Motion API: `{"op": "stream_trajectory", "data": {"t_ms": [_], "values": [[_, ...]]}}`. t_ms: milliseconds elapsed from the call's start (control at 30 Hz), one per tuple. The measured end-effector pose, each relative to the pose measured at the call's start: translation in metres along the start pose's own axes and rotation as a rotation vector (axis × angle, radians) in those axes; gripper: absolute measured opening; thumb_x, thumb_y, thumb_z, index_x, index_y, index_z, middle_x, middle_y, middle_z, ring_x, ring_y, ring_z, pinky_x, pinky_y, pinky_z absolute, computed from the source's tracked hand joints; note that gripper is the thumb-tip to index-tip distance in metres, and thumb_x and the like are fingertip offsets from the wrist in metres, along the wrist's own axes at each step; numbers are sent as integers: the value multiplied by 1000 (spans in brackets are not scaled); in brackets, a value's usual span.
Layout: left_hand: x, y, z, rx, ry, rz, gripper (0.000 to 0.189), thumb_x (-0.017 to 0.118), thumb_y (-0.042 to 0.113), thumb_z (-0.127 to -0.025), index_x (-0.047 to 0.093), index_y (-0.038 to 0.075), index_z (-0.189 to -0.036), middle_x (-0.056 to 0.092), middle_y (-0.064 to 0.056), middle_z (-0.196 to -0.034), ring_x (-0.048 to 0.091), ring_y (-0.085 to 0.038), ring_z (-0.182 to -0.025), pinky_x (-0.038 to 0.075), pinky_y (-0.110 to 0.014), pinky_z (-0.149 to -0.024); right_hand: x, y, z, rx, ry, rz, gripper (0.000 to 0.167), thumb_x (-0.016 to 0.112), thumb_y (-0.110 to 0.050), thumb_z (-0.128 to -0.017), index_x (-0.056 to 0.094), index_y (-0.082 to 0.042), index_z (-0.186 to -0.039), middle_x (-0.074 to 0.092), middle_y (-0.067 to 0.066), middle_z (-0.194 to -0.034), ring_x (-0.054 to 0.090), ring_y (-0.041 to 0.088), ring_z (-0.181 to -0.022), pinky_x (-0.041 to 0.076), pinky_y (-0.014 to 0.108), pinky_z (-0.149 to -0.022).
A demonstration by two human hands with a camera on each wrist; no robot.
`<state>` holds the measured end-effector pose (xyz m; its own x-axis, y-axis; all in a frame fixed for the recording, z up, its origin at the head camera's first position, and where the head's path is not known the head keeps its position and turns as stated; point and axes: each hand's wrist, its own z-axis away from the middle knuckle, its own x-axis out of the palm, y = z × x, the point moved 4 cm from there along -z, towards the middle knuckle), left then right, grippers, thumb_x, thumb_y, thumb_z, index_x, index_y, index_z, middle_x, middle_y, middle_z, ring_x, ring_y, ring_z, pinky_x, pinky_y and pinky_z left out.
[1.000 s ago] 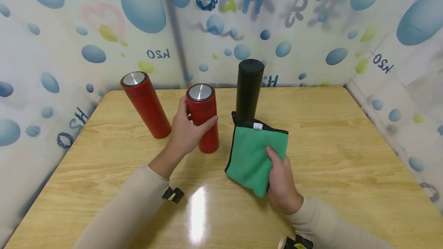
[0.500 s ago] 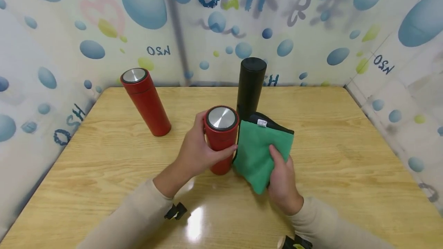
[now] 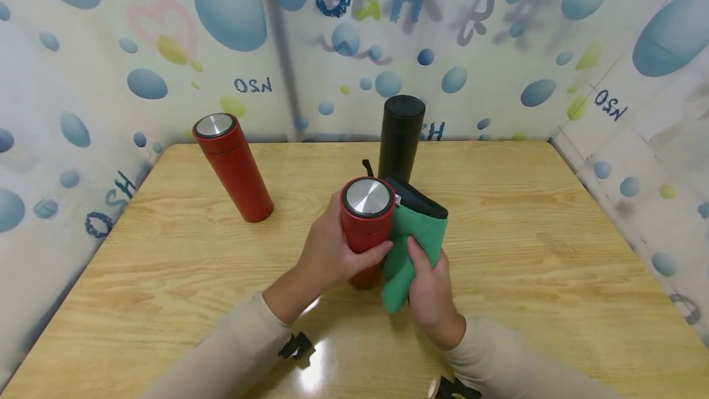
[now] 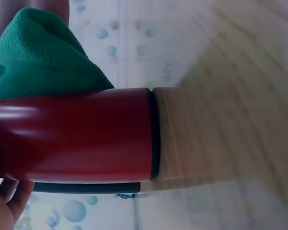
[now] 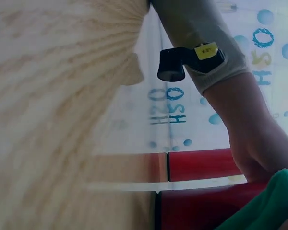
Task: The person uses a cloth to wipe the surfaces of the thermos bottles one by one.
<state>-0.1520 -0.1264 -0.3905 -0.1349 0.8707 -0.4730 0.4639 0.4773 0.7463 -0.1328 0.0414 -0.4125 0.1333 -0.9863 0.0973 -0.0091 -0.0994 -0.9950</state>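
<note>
Left hand (image 3: 334, 252) curled round front red flask (image 3: 364, 230), upright on table (image 3: 554, 251); right hand (image 3: 434, 294) grips green cloth (image 3: 399, 263) against the flask's right side. Black flask (image 3: 400, 143) stands behind cloth; other red flask (image 3: 235, 171) left, well apart.

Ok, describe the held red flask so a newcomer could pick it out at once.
On the wooden table in the head view, find the left hand near the middle. The silver-topped red flask is gripped there, beside the green cloth. The other red flask stands untouched farther left, and the cylinder behind is black; only this red one is held.
</note>
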Motion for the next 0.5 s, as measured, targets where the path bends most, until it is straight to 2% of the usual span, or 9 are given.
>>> {"op": "stream_trajectory", "data": {"t_ms": [133,300,500], "values": [[0,-3,3,-6,-6,27,86,87,26,-75,36,10,-142,60,-1,-132,60,-16,-119,58,-37,-94,4,4,0,-21,-73,59,38,39,-24,-108,46,0,-135,58,3,-121,58,10,-114,49,20,-98],[2,-6,3,-3,-32,83,88,87,23,-75,34,13,-144,57,1,-136,57,-15,-123,56,-37,-97,2,9,-4,19,-104,101,34,41,-21,-107,51,1,-131,60,3,-116,60,9,-108,50,21,-95],[6,-8,7,-8,3,168,86,87,18,-76,34,12,-144,56,-1,-137,56,-16,-124,56,-39,-98,-1,8,-7,48,-135,128,36,42,-23,-107,50,-3,-135,58,8,-123,58,11,-111,49,22,-97]]}}
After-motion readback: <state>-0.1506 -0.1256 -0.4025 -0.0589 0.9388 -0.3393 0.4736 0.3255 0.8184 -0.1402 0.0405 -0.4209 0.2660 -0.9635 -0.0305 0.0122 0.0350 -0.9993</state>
